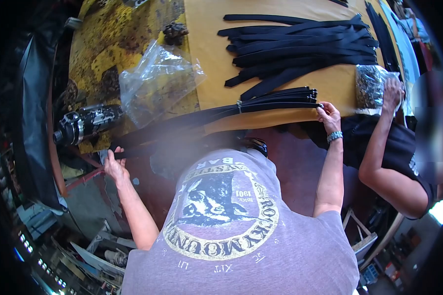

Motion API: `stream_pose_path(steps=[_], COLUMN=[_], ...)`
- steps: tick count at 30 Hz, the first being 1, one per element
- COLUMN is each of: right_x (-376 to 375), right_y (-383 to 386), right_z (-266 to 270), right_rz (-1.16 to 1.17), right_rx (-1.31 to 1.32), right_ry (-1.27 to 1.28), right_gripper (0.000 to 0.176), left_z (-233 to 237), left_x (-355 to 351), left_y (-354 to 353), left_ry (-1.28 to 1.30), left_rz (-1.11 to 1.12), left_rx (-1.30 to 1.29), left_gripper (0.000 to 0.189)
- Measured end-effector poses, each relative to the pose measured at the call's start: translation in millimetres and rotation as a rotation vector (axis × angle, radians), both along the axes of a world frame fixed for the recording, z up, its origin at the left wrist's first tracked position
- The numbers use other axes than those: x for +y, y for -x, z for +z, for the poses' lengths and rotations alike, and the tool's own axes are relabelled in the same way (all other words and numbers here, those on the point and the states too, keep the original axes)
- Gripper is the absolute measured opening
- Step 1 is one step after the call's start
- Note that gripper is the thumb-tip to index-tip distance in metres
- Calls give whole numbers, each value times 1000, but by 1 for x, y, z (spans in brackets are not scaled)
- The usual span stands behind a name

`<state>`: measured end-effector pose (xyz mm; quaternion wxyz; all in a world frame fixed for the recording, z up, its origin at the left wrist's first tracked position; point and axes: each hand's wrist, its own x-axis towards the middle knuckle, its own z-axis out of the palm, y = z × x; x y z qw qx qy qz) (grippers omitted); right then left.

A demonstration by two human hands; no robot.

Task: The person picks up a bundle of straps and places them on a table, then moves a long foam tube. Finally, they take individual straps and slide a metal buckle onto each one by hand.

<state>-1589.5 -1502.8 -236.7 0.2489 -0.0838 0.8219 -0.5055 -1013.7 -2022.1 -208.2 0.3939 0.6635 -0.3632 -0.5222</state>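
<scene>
My left hand [116,166], at the table's near left edge, has its fingers closed on one end of a long black belt strap [177,121]. My right hand [330,118], with a watch on the wrist, pinches the other end, where a small metal piece shows. Between the hands the strap runs along the front edge, beside a bundle of similar black straps [280,101] that is tied near its middle. Beyond the bundle lies a large pile of loose black straps [305,46].
A clear plastic bag [157,78] and a dark bottle-like object [91,123] lie on the left of the yellow table [211,54]. At right, a co-worker's hand [393,93] touches a clear bag of small pieces [369,87]. More straps [383,37] lie at the far right.
</scene>
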Motion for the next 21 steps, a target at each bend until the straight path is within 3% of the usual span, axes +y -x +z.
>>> stream_pose_path(steps=[7,8,9,11,13,15,19,21], right_x=[-6,-7,-26,-57,-91,-133,-187,-198], right_y=[-2,-6,-25,-57,-96,-138,-163,-156], right_z=[-8,-16,7,28,41,56,37,29], right_rz=[-26,-71,-104,-115,138,424,612,707], right_rx=[145,383,582,924,944,979,958,947], right_ry=[-138,-243,-450,-599,-360,-312,-265,-240], right_gripper=[27,32,39,42,45,52,61,59], left_z=[-42,-48,-51,-56,-59,-60,-89,-82], left_x=[2,3,4,8,10,12,6,11], left_y=[-18,-19,-18,-15,-13,-11,-22,-18], left_ry=[-51,-80,-83,-89,-95,-108,-67,-108], left_rz=[69,79,84,101,104,104,158,149], left_rx=[131,169,181,206,208,219,220,284], left_gripper=[36,36,36,35,34,34,42,49])
